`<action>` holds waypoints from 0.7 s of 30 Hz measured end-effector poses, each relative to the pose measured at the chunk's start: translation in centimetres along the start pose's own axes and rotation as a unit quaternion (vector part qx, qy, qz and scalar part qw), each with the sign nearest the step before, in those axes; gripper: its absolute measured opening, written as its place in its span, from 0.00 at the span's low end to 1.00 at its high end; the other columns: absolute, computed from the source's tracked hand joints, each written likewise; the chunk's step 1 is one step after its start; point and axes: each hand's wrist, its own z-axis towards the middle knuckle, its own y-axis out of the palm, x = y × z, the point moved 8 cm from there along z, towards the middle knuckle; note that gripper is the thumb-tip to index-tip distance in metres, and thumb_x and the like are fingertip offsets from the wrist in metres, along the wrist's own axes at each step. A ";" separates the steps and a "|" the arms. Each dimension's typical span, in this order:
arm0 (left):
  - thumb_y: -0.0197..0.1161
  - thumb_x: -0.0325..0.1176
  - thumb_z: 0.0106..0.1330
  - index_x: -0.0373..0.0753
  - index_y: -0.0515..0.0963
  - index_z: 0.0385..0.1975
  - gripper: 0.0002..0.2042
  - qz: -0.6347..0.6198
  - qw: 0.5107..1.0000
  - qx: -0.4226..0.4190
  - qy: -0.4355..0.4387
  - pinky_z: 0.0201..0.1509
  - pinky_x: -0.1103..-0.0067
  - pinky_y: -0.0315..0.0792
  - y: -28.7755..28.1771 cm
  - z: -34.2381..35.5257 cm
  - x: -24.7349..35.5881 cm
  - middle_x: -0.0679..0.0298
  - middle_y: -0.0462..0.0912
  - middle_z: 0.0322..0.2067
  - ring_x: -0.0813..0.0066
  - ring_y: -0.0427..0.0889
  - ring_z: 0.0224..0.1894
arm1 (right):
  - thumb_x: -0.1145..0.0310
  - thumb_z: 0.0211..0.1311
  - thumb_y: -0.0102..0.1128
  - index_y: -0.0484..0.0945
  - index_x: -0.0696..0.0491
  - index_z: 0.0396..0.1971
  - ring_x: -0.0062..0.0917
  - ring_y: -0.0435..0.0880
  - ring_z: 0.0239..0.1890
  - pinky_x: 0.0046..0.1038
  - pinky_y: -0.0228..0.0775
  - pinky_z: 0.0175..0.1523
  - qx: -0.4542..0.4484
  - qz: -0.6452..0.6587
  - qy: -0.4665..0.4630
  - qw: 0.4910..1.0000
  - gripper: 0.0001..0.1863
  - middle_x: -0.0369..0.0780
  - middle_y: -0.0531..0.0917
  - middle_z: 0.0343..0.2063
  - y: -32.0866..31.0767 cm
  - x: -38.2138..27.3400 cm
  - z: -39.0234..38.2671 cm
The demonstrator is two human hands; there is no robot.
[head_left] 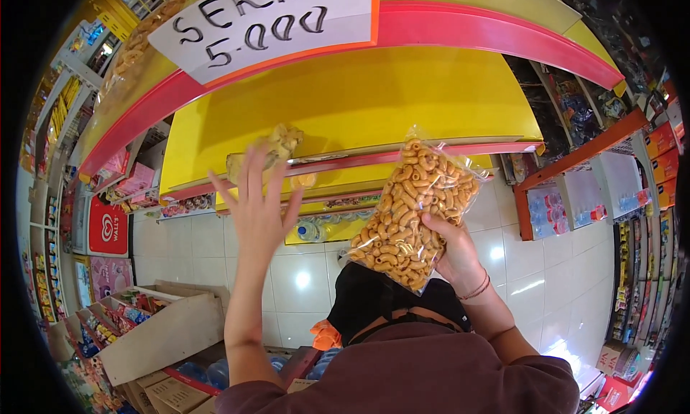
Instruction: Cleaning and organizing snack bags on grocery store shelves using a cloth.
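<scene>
My right hand (pixel 458 254) grips a clear plastic bag of curved orange-brown macaroni snacks (pixel 402 216) by its right side, thumb on the front. The bag hangs tilted in front of my body, before the shelf edge. Raised on the left, my left hand (pixel 257 202) has its fingers spread and holds nothing; its fingertips are slightly blurred. Just behind those fingertips, a small pale-yellow packet (pixel 286 139) lies at the front of the yellow shelf (pixel 374 90). What it contains is too blurred to tell.
A handwritten white price sign (pixel 266 26) hangs on the upper shelf's red edge (pixel 460 27). Beside it at upper left is another snack bag (pixel 136 51). A slanted snack rack (pixel 165 335) stands at lower left, a red freezer (pixel 109 227) beyond. An orange-framed rack (pixel 528 198) stands right.
</scene>
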 end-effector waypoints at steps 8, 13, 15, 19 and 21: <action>0.74 0.44 0.44 0.42 0.56 0.64 0.46 -0.489 0.466 -0.701 -0.229 0.59 0.73 0.66 9.4 -33.1 8.5 0.55 0.74 0.52 0.61 0.73 0.54 | 0.82 0.57 0.55 0.61 0.57 0.57 0.29 0.74 0.52 0.31 0.71 0.55 -0.001 -0.038 -0.065 0.997 0.27 0.42 0.73 0.52 0.1 -0.9 -0.4; 0.75 0.39 0.42 0.39 0.60 0.61 0.43 -0.474 0.532 -0.628 -0.314 0.49 0.73 0.73 9.6 -34.7 7.3 0.53 0.80 0.42 0.66 0.79 0.45 | 0.83 0.55 0.57 0.62 0.57 0.56 0.27 0.75 0.51 0.30 0.71 0.54 0.011 -0.060 -0.046 0.997 0.27 0.42 0.74 0.50 0.0 -0.3 0.2; 0.75 0.37 0.40 0.38 0.70 0.54 0.36 -0.414 0.532 -0.670 -0.310 0.45 0.74 0.74 9.1 -34.8 6.8 0.52 0.82 0.37 0.67 0.81 0.42 | 0.83 0.55 0.57 0.62 0.58 0.56 0.27 0.75 0.51 0.30 0.71 0.54 0.010 -0.063 -0.043 0.997 0.27 0.42 0.75 0.49 0.0 -0.2 0.3; 0.69 0.33 0.47 0.39 0.76 0.46 0.22 -0.434 0.675 -0.568 -0.184 0.44 0.70 0.74 7.5 -34.5 6.2 0.52 0.82 0.34 0.57 0.81 0.39 | 0.83 0.55 0.57 0.62 0.58 0.56 0.27 0.76 0.50 0.29 0.72 0.52 -0.003 -0.073 -0.027 0.997 0.27 0.42 0.75 0.49 0.3 0.2 0.3; 0.66 0.33 0.51 0.41 0.77 0.45 0.19 -0.405 0.662 -0.612 -0.153 0.44 0.69 0.74 6.4 -33.1 6.2 0.51 0.82 0.34 0.56 0.81 0.39 | 0.83 0.55 0.57 0.63 0.58 0.55 0.27 0.76 0.50 0.29 0.72 0.52 0.008 -0.073 -0.021 0.997 0.26 0.42 0.75 0.49 0.0 0.4 0.2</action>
